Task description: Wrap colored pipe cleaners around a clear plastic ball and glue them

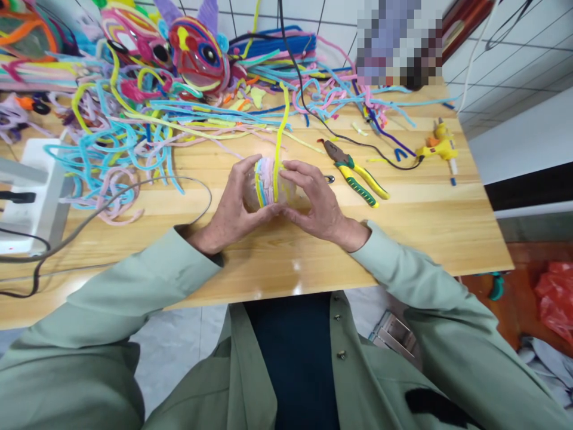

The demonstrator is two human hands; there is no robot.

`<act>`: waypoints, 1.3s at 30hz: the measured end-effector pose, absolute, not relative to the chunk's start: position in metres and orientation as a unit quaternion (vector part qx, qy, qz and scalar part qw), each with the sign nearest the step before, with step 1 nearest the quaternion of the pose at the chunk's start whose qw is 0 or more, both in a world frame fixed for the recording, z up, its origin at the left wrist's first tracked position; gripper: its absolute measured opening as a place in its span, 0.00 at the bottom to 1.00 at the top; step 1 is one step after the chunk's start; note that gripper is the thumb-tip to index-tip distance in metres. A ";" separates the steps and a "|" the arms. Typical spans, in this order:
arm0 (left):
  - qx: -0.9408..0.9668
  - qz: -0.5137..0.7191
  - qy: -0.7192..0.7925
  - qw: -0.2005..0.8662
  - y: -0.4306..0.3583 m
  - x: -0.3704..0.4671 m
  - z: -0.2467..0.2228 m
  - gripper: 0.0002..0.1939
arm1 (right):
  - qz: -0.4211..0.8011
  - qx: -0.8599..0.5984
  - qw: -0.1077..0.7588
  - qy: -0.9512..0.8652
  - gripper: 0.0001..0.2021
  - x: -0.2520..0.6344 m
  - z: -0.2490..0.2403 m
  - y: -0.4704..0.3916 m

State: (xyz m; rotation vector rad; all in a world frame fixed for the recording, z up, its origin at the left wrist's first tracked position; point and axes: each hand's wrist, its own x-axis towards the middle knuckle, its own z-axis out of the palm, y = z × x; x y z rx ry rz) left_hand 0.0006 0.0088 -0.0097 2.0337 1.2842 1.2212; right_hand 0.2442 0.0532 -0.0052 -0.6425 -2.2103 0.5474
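Between my two hands, close to the table's front, is a clear rounded plastic piece (pixel 267 179) banded with pink, blue and yellow fuzzy strips. My left hand (pixel 235 203) wraps its left side, thumb below and fingers above. My right hand (pixel 316 200) grips the right side, its fingertips on a yellow pipe cleaner (pixel 280 131). That pipe cleaner lies along the band, and its free end sticks up away from me. Part of the clear piece is hidden behind my fingers.
Pliers (pixel 353 173) and a yellow glue gun (pixel 439 146) lie to the right. Tangled pipe cleaners (pixel 129 143) spread across the back and left. Colourful masks (pixel 197 57) stand at the wall. A white power strip (pixel 38 191) with cables is at the left.
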 end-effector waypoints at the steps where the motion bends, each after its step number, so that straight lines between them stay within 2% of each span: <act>1: 0.733 0.441 0.468 0.221 0.008 0.001 -0.010 0.48 | 0.218 -0.252 0.375 -0.865 0.31 0.244 -0.005 0.053; 14: 0.717 0.456 0.465 0.247 0.006 0.005 -0.009 0.45 | 0.187 -0.219 0.363 -0.886 0.32 0.250 0.001 0.047; 18: 0.718 0.471 0.444 0.255 0.006 0.007 -0.006 0.39 | 0.184 -0.203 0.367 -0.889 0.34 0.253 0.004 0.048; 22: 0.726 0.464 0.446 0.241 0.005 0.007 -0.003 0.34 | 0.201 -0.217 0.354 -0.887 0.32 0.255 0.002 0.048; 28: 0.695 0.481 0.456 0.278 0.001 0.010 -0.002 0.36 | 0.174 -0.211 0.383 -0.883 0.31 0.251 -0.001 0.048; 32: 0.691 0.504 0.451 0.255 0.000 0.013 -0.003 0.34 | 0.134 -0.188 0.418 -0.879 0.33 0.246 0.000 0.049; 39: 0.677 0.516 0.452 0.267 0.000 0.013 -0.005 0.34 | 0.122 -0.191 0.417 -0.880 0.28 0.247 -0.002 0.049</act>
